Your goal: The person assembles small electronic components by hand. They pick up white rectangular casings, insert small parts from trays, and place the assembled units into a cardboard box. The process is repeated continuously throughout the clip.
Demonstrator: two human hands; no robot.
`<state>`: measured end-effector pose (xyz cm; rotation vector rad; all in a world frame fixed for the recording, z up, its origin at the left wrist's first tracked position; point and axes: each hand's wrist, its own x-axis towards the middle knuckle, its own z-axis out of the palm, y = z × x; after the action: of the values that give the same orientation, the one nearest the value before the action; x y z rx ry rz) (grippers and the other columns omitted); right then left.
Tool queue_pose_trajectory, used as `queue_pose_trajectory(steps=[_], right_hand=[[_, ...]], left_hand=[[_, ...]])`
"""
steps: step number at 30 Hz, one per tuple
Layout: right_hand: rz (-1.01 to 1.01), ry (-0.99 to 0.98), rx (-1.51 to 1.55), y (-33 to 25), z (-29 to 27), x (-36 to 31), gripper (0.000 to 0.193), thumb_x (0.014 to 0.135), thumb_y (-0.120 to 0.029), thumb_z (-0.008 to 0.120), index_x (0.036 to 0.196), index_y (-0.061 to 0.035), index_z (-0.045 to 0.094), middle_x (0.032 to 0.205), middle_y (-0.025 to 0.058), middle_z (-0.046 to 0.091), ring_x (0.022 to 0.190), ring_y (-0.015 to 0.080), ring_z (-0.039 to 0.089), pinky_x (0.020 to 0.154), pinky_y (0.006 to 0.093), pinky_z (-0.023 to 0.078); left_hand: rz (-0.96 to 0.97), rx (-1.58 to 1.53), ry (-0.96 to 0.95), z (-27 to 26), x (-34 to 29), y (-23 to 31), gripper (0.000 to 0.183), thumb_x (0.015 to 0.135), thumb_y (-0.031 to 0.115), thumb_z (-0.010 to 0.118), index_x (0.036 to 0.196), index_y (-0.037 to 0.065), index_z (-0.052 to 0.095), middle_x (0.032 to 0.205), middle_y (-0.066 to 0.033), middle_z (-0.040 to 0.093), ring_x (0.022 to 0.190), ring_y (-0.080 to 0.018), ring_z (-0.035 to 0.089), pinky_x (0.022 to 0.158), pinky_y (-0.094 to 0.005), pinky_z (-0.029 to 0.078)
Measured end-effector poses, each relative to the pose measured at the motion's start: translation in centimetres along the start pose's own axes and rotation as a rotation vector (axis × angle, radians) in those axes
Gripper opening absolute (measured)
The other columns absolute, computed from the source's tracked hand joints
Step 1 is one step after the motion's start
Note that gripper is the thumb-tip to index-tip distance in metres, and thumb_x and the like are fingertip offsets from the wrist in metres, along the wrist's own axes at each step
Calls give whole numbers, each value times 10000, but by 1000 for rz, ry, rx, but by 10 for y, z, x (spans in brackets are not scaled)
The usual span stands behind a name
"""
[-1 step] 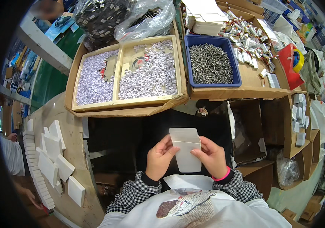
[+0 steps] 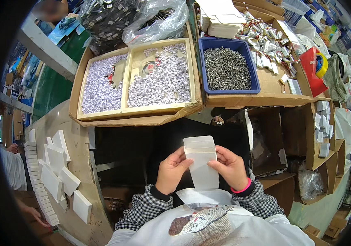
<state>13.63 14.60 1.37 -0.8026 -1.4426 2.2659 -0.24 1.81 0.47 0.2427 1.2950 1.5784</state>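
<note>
"What is lying around the work?"

"A divided wooden tray [image 2: 191,78] is lying farther off, and a smaller blue bin [image 2: 253,69] is sitting just to its right."

"And the white carton [image 2: 204,168]?"

"It is hanging between the two hands, nearer the person than both of those. It is looking light, probably thin card: stiff along its folds, likely denting or creasing on the broad face, perhaps slipping slightly where smooth."

"How are the hands holding it?"

"The left hand [image 2: 172,171] is pinching the left edge and the right hand [image 2: 232,169] the right, both near the mouth, thumbs resting on the near face. Those edges are seeming the best place; the middle is probably bearing less pressure."

"The smallest part?"

"The top flap [image 2: 198,142] is standing unfolded beyond the mouth, and is probably bending at a light touch."
</note>
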Motion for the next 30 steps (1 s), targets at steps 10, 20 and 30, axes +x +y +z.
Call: queue_pose_trajectory(steps=[10, 20, 30], right_hand=[[-1, 14, -47, 13, -10, -5, 440, 847, 4, 634, 1251, 43, 463, 1093, 139, 639, 978, 142, 620, 836, 253, 511], [-80, 3, -278, 29, -18, -12, 377, 872, -26, 615, 1223, 8, 483, 1082, 137, 641, 976, 130, 613, 842, 255, 502], [-9, -35, -318, 30, -23, -11, 267, 889, -51, 602, 1138, 2, 525, 987, 73, 635, 904, 114, 607, 801, 233, 491]], left_hand=[[139, 12, -47, -7, -2, -13, 467, 862, -8, 606, 1303, 2, 452, 1173, -115, 589, 1045, -162, 581, 884, -264, 483], [239, 380, -146, -17, -3, -23, 356, 908, 51, 566, 1257, 48, 495, 1108, -89, 579, 960, -123, 569, 837, -237, 472], [94, 274, -87, -17, -5, -29, 210, 940, 108, 533, 1138, 39, 538, 987, -45, 611, 896, -102, 565, 808, -232, 462]])
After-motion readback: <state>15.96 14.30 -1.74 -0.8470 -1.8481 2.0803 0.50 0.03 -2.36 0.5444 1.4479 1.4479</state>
